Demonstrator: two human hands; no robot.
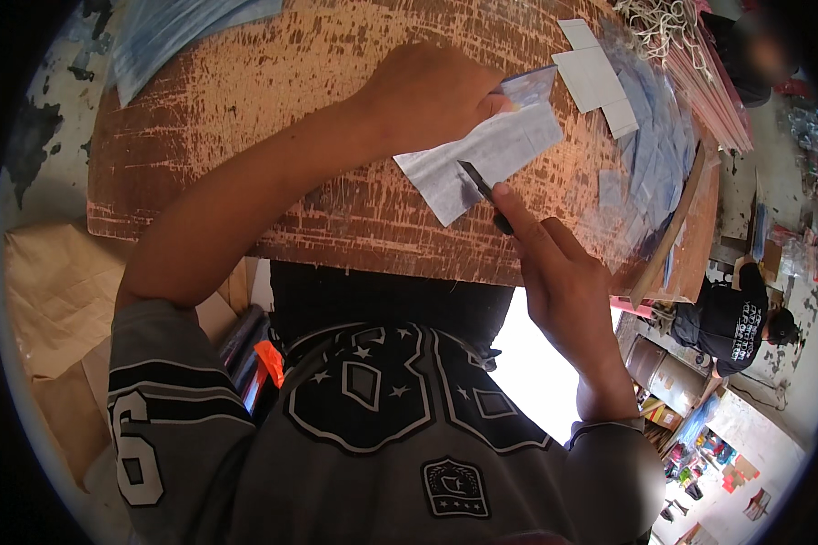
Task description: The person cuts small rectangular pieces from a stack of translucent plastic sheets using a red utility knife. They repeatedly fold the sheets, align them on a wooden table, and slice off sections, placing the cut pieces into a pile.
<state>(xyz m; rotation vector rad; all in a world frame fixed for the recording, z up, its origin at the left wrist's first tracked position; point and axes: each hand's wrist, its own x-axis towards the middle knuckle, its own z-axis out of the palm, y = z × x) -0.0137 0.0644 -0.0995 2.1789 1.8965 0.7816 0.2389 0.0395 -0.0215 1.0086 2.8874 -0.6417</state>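
A whitish-grey folded sheet [468, 173] lies near the front edge of the worn wooden table [273, 195]. My left hand [436, 95] presses down at its far side, its curled fingers closed on a clear bluish plastic piece [529, 85]. Most of those fingertips are hidden. In my right hand [563, 272] is a slim dark utility knife [482, 186], my index finger stretched along it. Its blade points away to the left, over the sheet. Whether the blade touches the sheet I cannot tell.
Bluish clear plastic sheets [650, 150] pile up on the right, beside a flat white card piece [591, 77] and a wooden strip [668, 227]. More plastic [177, 36] lies far left. Pink rods and cords [673, 41] sit far right. Another person [732, 313] is beyond the table.
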